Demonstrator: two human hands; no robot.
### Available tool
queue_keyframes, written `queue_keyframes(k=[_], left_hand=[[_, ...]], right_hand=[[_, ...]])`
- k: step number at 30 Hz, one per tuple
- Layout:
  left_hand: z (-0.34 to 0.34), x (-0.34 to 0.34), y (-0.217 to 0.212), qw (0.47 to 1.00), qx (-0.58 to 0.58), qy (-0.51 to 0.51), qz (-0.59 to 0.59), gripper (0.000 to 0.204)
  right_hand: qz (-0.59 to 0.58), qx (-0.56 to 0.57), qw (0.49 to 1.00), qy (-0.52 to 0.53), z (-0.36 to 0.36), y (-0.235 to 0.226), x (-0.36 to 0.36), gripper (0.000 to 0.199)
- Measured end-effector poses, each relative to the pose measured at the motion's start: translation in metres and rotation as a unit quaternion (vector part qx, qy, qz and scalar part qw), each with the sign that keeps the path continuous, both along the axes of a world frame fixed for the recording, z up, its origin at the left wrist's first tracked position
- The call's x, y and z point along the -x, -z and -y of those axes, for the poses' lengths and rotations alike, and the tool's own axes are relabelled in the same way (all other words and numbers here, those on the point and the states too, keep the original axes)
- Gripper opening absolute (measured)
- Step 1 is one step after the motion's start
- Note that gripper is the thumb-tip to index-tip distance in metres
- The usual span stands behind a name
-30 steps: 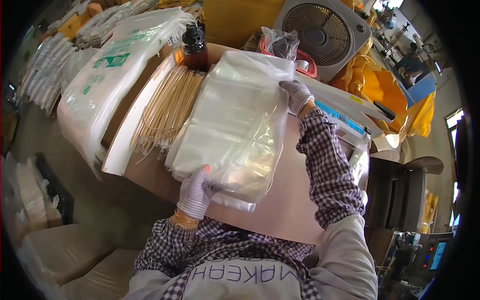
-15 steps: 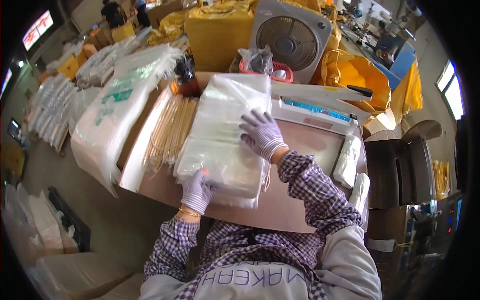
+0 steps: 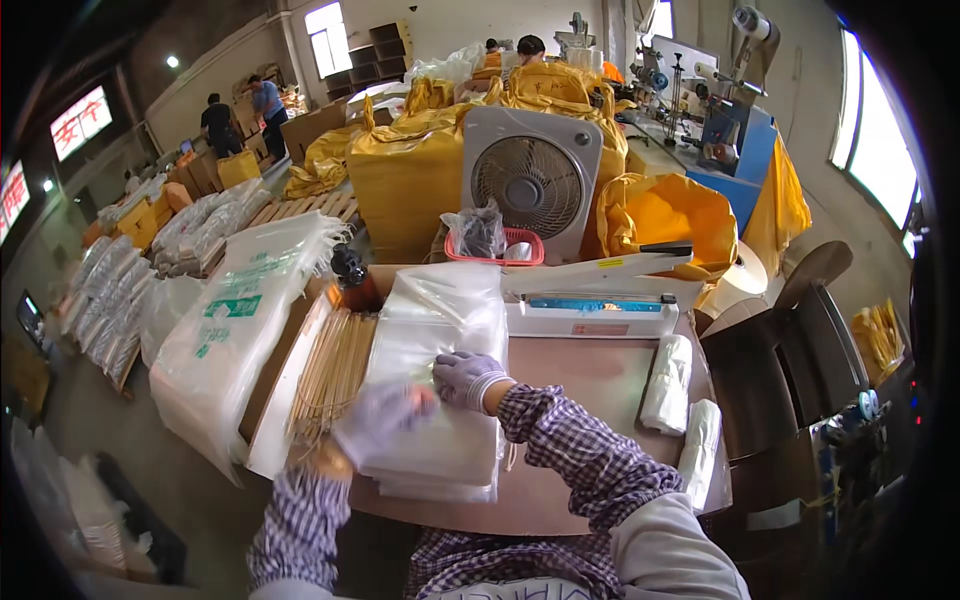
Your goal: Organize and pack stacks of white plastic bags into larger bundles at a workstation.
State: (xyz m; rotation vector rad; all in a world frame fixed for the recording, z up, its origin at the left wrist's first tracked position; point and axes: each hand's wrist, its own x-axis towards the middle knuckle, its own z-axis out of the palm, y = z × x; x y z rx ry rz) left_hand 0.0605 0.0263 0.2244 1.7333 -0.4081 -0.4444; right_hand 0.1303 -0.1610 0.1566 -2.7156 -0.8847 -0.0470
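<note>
A thick stack of clear plastic bags [image 3: 435,310] lies on the brown table in front of me, its sheets slightly uneven at the near edge. My right hand [image 3: 468,380], in a pale striped glove, rests on top of the stack with its fingers slightly bent and apart. Over the stack's left side is my left hand [image 3: 385,420], smeared by motion, so its grip cannot be made out. Just left of the stack, a bundle of thin tan sticks [image 3: 335,370] lies in an open cardboard box [image 3: 290,400].
Behind the stack stand a white bar heat sealer [image 3: 590,310], a box fan [image 3: 530,185] and a red basket [image 3: 530,240]. White rolls [image 3: 668,385] lie at the table's right side. A dark bottle [image 3: 352,280] stands in the box; large printed plastic bags [image 3: 240,310] hang over its left side.
My view has tilted up. My left hand has left the stack's near left corner and moved up along its left side. My right hand has slid toward the stack's middle, its fingers more bent.
</note>
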Motion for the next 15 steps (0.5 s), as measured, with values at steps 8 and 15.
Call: queue_keyframes(k=[8,15], left_hand=[[0.022,-0.165,0.069,0.798,-0.397,0.052,0.451,0.027],[0.077,-0.193,0.053,0.666,-0.501,0.167,0.527,0.029]], right_hand=[[-0.001,0.002,1.0,0.018,0.0,-0.001,-0.004,0.034],[0.038,-0.055,0.998,0.007,0.014,0.011,-0.008,0.031]])
